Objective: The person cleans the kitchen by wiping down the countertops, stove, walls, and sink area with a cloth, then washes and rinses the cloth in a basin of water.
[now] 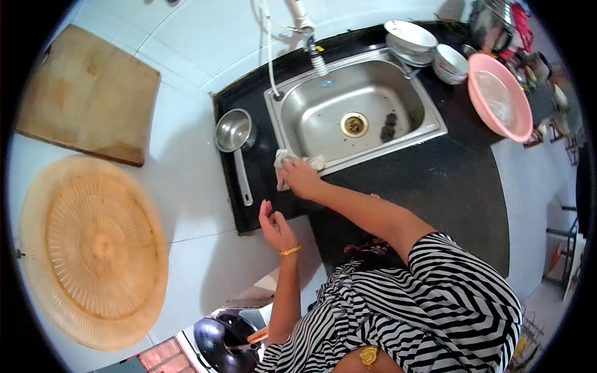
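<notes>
My right hand [302,178] presses a crumpled whitish cloth [281,180] against the sink's front left corner and the dark counter beside it. Its fingers are closed over the cloth, and part of the cloth lies on the metal rim. My left hand [278,232], with a gold bracelet at the wrist, hovers by the counter's front left edge. Its fingers are loosely bent and apart from the thumb, with nothing visibly held. The steel sink [323,105] has dark scraps near the drain. Left of the sink, a metal ladle [243,177] lies on the black counter [398,180].
Stacked bowls [410,36], more bowls [450,62] and a pink basin [523,112] stand right of the sink. A faucet [316,59] hangs over it. On the left wall are a wooden board [90,93] and a round plastic lid [102,248]. A wok [217,348] sits lower left.
</notes>
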Demonstrator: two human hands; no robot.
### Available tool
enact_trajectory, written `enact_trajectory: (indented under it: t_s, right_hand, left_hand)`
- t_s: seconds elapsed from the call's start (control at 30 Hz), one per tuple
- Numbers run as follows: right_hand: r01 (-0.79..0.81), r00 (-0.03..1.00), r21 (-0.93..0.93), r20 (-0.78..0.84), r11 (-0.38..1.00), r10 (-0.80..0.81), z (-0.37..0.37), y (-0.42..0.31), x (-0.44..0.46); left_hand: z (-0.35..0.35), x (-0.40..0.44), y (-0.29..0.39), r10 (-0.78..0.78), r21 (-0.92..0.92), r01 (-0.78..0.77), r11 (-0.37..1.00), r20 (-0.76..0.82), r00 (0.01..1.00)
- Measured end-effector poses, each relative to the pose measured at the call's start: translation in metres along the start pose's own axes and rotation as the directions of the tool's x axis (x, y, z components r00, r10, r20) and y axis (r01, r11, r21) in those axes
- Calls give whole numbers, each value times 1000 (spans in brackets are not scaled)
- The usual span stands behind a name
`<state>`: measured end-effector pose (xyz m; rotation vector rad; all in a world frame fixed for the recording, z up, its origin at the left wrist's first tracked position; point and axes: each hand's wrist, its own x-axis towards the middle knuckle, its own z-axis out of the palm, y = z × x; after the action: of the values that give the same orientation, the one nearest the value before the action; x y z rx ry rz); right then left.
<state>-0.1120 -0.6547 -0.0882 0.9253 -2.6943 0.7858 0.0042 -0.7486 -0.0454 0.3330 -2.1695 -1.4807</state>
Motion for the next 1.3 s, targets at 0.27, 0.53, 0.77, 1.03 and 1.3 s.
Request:
enact_trajectory:
  t_s: [0.27, 0.53, 0.77, 1.03, 1.3]
  right_hand:
    - [-263, 959, -114, 81, 958, 273, -66, 50, -76]
    - [-668, 743, -333, -349, 665, 572, -155, 166, -171]
    - [-727, 686, -405, -449, 554, 572, -165, 238, -148]
    - [-521, 369, 591, -494, 616, 787, -156, 250, -6]
    - [72, 129, 989, -140, 131, 982, -134, 334, 188]
  left_hand:
    - [38, 16, -13, 134, 42, -143, 989, 161, 978]
    - [62, 34, -35, 146, 150, -184, 971, 231, 962]
    - [75, 66, -52, 253, 430, -428, 795, 405, 878]
    - [101, 69, -57, 10, 732, -462, 501, 529, 849]
    - [101, 72, -46, -15, 723, -463, 513, 547, 837]
